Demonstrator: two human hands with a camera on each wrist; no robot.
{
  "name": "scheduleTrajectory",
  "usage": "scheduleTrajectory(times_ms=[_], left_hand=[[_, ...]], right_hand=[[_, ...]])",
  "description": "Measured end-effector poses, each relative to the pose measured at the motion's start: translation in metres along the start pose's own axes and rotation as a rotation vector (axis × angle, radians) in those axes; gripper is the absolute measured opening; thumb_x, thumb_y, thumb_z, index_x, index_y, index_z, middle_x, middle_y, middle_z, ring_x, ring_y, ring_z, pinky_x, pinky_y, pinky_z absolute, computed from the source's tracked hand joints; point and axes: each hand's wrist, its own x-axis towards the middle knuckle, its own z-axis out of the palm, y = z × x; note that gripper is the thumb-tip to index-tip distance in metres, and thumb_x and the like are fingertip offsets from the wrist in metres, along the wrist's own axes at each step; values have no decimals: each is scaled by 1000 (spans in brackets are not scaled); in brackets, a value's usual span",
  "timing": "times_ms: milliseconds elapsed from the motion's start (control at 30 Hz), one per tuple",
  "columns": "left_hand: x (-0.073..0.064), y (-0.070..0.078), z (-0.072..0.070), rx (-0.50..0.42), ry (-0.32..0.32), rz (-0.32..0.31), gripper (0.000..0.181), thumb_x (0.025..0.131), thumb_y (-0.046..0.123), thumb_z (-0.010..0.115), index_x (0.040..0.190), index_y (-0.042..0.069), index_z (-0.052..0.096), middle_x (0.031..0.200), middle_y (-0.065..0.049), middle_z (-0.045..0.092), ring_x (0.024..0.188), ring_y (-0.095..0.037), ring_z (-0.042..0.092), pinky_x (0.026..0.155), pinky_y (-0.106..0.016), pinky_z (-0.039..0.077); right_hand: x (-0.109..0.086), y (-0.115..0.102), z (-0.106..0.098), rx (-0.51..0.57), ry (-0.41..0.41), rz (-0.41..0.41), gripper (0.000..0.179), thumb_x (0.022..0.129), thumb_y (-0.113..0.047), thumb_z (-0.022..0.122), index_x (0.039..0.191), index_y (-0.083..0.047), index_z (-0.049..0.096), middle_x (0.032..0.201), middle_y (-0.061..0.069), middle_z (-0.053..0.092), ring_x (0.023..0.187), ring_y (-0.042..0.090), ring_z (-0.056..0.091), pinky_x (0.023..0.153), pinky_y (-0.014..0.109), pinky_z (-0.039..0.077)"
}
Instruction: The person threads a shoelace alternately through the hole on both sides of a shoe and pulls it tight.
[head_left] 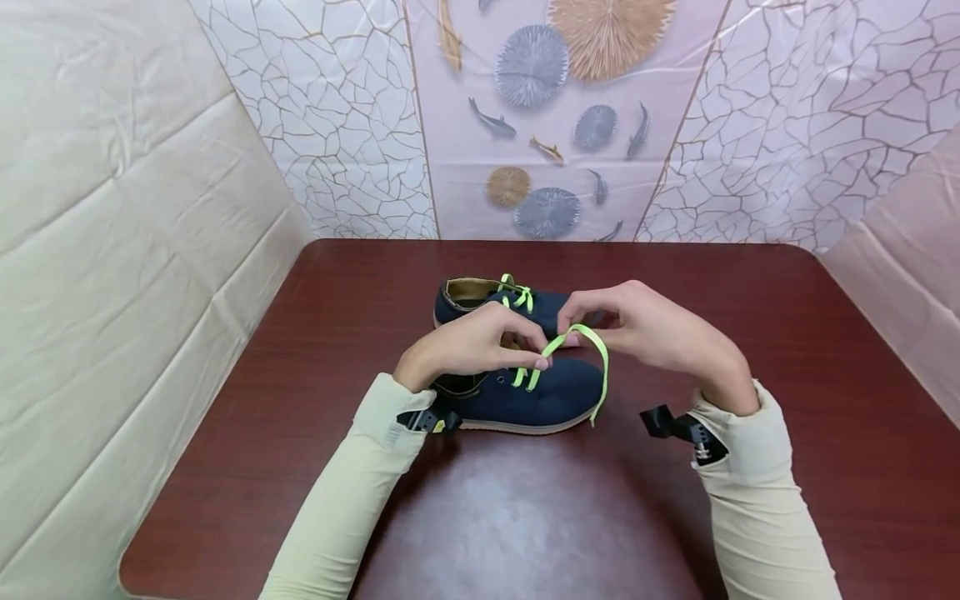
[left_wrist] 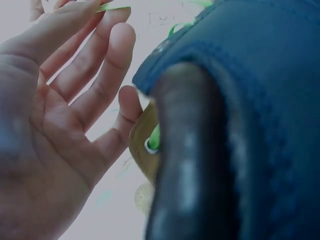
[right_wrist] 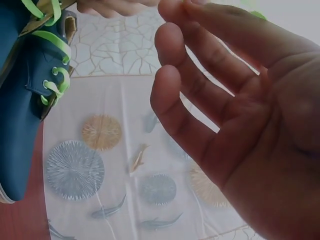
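Note:
Above the nearer navy shoe [head_left: 555,404], both hands hold a neon-green shoelace [head_left: 602,358]. My left hand [head_left: 476,340] pinches it between thumb and fingertips over the eyelets. To the right, my right hand [head_left: 663,327] also pinches the lace, and the loose end arcs down past the toe. In the left wrist view, a piece of lace [left_wrist: 117,7] shows at the fingertips, while the shoe opening [left_wrist: 192,150] fills the middle. The right wrist view shows curved fingers [right_wrist: 167,87], with the thumb meeting a fingertip at the top.
Behind the nearer shoe stands a matching shoe [head_left: 546,305], its green lace [head_left: 523,297] looped on top. Both are on a glossy red-brown table [head_left: 480,517]. A patterned backdrop [head_left: 360,125] hangs behind it, with pale padded sheeting [head_left: 127,275] at the left.

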Motion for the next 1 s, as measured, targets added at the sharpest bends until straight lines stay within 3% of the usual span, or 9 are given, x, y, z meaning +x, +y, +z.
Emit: scheduleTrajectory(times_ms=[200,367,500,600,733,1000], left_hand=[[-6,-2,-4,-21,-6,-52,10,103,14,71,107,9,78,96,1,75,89,-9,69,85,-28,57],[-4,-1,-3,-33,-69,-100,15,98,6,76,113,8,75,100,1,76,94,-9,70,87,-28,58],[2,1,1,26,-111,-90,16,98,9,76,114,6,76,95,3,76,91,-5,69,85,-26,57],[5,1,1,88,-100,-55,10,103,13,71,107,8,78,91,4,75,83,-4,66,79,-25,54],[6,0,2,140,-66,-17,16,107,18,66,103,10,79,90,3,72,76,-5,58,76,-25,50],[5,1,3,128,-11,2,23,111,20,58,106,9,78,92,1,73,81,-7,60,80,-27,51]], right_hand=[[-4,1,-3,36,39,6,16,101,-10,72,104,-26,74,93,-15,69,87,10,67,80,24,52],[-4,2,-4,41,89,38,14,102,-10,71,107,-23,74,98,-12,71,91,10,65,82,24,52],[-4,3,-4,51,124,61,10,103,-13,71,109,-21,74,95,-11,71,89,10,65,81,23,51],[-3,2,-5,63,139,77,9,103,-15,72,109,-22,74,94,-11,72,88,12,67,80,23,51],[-2,3,-4,68,157,99,9,103,-17,72,109,-23,74,94,-11,73,87,14,67,80,23,51],[0,5,1,58,246,121,6,101,-12,72,103,-16,77,90,-7,74,85,12,68,78,20,51]])
